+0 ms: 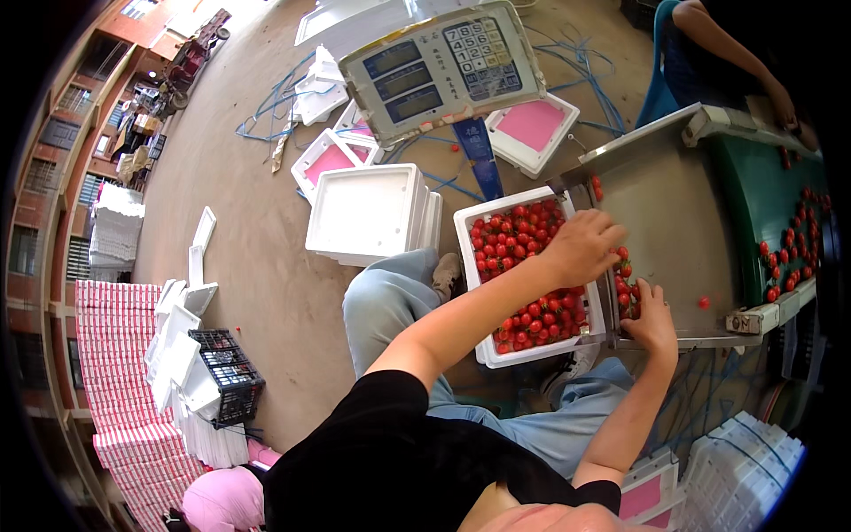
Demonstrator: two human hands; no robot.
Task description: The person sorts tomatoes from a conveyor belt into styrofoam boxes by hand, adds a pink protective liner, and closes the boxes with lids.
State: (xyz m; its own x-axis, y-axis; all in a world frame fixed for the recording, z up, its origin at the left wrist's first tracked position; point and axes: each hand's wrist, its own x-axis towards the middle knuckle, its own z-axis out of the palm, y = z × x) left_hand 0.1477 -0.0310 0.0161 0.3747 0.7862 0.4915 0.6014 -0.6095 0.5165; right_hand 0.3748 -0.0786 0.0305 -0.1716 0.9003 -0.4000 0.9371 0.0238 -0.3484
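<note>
A white foam box [490, 359] full of red cherry tomatoes [541, 324] stands before me, against the low edge of a metal chute [683, 213]. My left hand [583, 249] reaches over the box to this edge. Its fingers are bent but apart, with nothing visible in them. At the chute's near corner my right hand [653, 321] is spread beside a small row of cherry tomatoes [626, 288], thumb and fingers apart. It touches some of them; part of its fingers is hidden.
A scale display [443, 71] on a blue post [479, 158] rises behind the box. Stacked white boxes [368, 208] stand left of it. More tomatoes lie on a green belt [745, 195] at right, near another person's arm [740, 53]. Blue straps [585, 62] litter the floor.
</note>
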